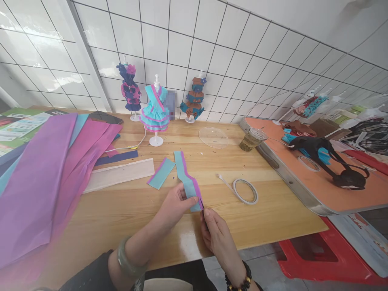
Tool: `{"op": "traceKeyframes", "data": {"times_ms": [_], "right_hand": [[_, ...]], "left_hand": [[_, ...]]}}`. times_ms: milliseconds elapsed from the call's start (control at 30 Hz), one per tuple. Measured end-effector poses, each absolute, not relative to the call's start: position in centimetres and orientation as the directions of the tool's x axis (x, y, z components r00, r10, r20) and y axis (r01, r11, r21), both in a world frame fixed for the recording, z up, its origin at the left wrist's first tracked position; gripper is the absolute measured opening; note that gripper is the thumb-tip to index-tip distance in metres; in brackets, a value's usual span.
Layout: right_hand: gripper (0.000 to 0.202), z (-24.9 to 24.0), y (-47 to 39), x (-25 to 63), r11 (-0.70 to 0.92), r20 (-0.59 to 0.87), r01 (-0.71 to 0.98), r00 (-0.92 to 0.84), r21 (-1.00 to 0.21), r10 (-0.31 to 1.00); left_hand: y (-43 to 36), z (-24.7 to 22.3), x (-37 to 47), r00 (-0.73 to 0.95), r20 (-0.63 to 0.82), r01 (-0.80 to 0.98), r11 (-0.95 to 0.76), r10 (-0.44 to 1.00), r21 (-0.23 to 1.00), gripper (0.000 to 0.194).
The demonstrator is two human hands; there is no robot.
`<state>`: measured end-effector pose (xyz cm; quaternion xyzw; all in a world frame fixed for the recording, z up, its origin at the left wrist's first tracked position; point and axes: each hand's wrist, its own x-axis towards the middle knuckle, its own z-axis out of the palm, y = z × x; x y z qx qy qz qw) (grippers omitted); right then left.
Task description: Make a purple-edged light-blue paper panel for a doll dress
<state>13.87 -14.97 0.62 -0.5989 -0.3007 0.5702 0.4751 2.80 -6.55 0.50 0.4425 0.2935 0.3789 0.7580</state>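
A long turquoise strip with a purple edge (184, 171) runs down the wooden table. Near its lower end my left hand (178, 200) pinches it between thumb and fingers. My right hand (216, 230) is closed around a small dark tool, seemingly scissors, whose narrow tip (201, 203) lies at the strip's purple edge; its handles are mostly hidden by my fingers. A shorter turquoise piece with purple edging (161, 173) lies just left of the strip's upper part. To the right of my hands rests a roll of white tape (256, 198) with its end pulled loose.
Purple sheets (45, 161) and pink sheets (91, 149) cover the left side. A white strip (121, 174) lies beside them. Miniature dress stands, including a turquoise dress (155, 115), line the tiled wall. A lidded cup (251, 140) stands by an orange-topped case (303, 169) at right.
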Motion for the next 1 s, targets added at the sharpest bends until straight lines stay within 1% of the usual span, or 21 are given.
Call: {"op": "traceKeyframes", "data": {"times_ms": [167,333,500,833,1000], "right_hand": [[0.045,0.1,-15.2,13.9,-0.402,-0.435,-0.194,0.178,-0.895,0.883],[0.045,0.41,-15.35,13.86,-0.399,-0.435,-0.224,0.14,-0.889,0.89],[0.045,0.87,-15.35,13.8,-0.395,-0.428,-0.219,0.131,-0.892,0.894],[0.045,0.84,-15.21,13.96,-0.381,-0.404,-0.186,0.105,-0.906,0.909],[0.043,0.33,-15.25,14.55,-0.367,-0.392,-0.198,0.11,-0.909,0.913]], "left_hand": [[-6.46,0.56,2.82,0.536,-0.083,-0.344,0.307,0.84,0.887,0.031],[-6.35,0.59,2.8,0.541,-0.094,-0.34,0.319,0.836,0.885,0.031],[-6.35,0.63,2.7,0.542,-0.059,-0.376,0.305,0.838,0.875,0.031],[-6.55,1.11,2.65,0.583,-0.057,-0.342,0.308,0.81,0.888,0.03],[-6.29,0.31,2.37,0.55,-0.091,-0.41,0.363,0.83,0.837,0.028]]}}
